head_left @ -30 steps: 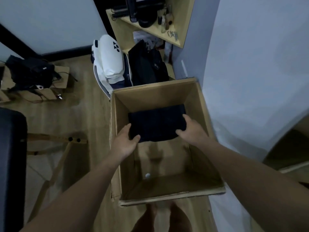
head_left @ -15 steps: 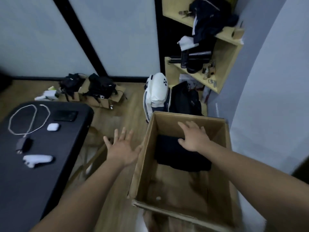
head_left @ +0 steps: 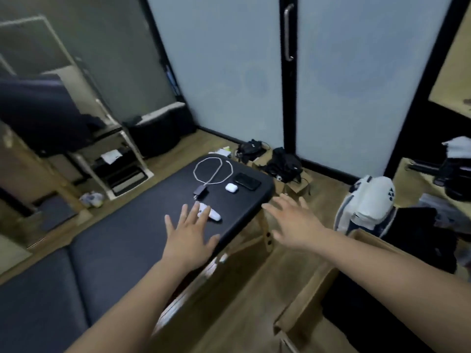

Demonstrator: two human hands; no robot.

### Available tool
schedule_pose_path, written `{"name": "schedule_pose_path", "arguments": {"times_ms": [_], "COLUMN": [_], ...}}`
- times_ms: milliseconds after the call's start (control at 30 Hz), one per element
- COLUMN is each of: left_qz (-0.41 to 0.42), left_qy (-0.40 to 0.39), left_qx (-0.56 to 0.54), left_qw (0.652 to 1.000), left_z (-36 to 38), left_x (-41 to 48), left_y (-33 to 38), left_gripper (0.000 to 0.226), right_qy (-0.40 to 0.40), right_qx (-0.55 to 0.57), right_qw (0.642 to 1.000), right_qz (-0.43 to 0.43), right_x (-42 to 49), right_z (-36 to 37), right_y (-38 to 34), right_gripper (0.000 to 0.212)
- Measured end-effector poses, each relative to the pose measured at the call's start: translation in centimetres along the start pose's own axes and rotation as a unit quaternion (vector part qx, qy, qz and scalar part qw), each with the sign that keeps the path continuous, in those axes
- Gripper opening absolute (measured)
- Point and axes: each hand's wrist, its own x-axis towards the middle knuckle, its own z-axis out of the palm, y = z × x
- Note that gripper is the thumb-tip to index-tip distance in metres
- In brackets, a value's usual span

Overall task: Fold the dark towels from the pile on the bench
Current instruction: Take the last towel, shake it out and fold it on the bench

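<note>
now reaches forward with both bare arms. holds the left hand (head_left: 190, 235) flat over the near end of the dark padded bench (head_left: 109, 256), palm down, fingers straight and spread, gripping nothing; cannot tell whether touching the pad or just above it. overlaps, at the fingertips, a small white gadget (head_left: 214, 215) lying on the bench. stretches the right hand (head_left: 293, 222) out past the bench's rounded corner, above the wooden floor (head_left: 242, 314), fingers likewise splayed and relaxed, empty.

farther along the bench top: a looped white cable (head_left: 212, 169) ending at a dark plug (head_left: 200, 193), and a white earbud case (head_left: 231, 187) just beside a black phone (head_left: 247, 181).

at lower right, near the bench: an open cardboard box (head_left: 312, 289) with a dark mass (head_left: 377, 317) filling its inside, too dim to call a towel for sure. at far left, well apart from both hands: a dark heap of cloth (head_left: 38, 115), blurred, perhaps the towels, cannot tell.

behind the box: a white bag (head_left: 369, 202) upright beside a black bag (head_left: 413, 225). beyond: frosted glass doors (head_left: 344, 72) with a metal handle (head_left: 288, 31).
</note>
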Motion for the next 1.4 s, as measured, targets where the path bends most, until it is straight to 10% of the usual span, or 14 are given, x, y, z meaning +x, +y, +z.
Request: {"name": "schedule_pose_path", "arguments": {"times_ms": [800,1400], "left_qz": [-0.298,-0.567], "left_qy": [0.219,0.159], "left_qx": [-0.152,-0.209], "left_qw": [0.917,0.781], "left_z": [-4.4,2.1], "left_x": [-38.5,-50.3], "left_y": [-36.6,-52.7], "left_gripper": [0.069,0.067], "right_qy": [0.070,-0.082], "right_qx": [-0.016,0.080], "right_qw": [0.934,0.821], "right_qz": [-0.350,-0.559], "right_x": [-3.1,4.5], "right_z": [-3.2,7.3], "right_y": [-53.2,-82.0], "right_gripper": [0.069,0.064]}}
